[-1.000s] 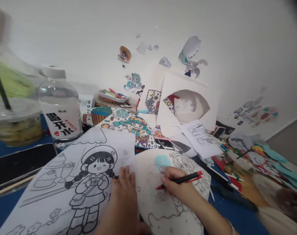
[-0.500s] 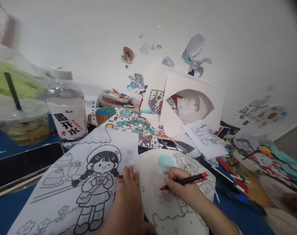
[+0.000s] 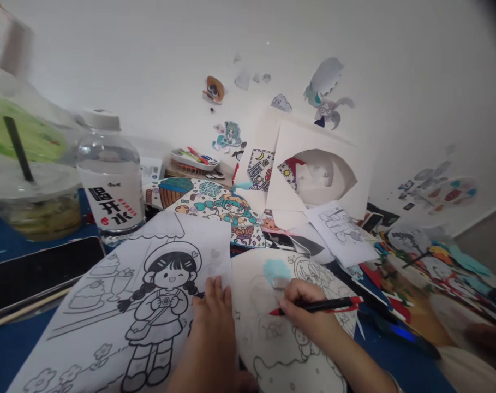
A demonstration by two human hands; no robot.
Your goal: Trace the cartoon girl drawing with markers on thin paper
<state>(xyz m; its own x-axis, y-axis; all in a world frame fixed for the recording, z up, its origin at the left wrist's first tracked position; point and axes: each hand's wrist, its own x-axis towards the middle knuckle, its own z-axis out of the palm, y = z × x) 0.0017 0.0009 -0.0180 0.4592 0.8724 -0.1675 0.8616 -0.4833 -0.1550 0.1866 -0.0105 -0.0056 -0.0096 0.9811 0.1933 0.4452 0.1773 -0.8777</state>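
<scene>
My left hand (image 3: 213, 327) lies flat with its fingers spread on the right edge of a printed line drawing (image 3: 169, 295) of a girl in a beret. In my right hand (image 3: 303, 308) is a black and red pen (image 3: 329, 304), its red tip pointing left over a second sheet (image 3: 280, 349). That sheet carries pencil and ink outlines and a light blue patch (image 3: 277, 270). A small whitish piece (image 3: 279, 283) shows at my right fingertips, too small to name.
On the left stand a water bottle (image 3: 108, 180), a lidded cup (image 3: 39, 202) with a straw and a phone (image 3: 43, 275). Coloured drawings (image 3: 235, 210) and a cut-out white board (image 3: 288, 191) lie behind. Paper scraps and pens crowd the right.
My right hand and the pen have shifted slightly to the right, and the pen now lies more level. My left hand rests in nearly the same place.
</scene>
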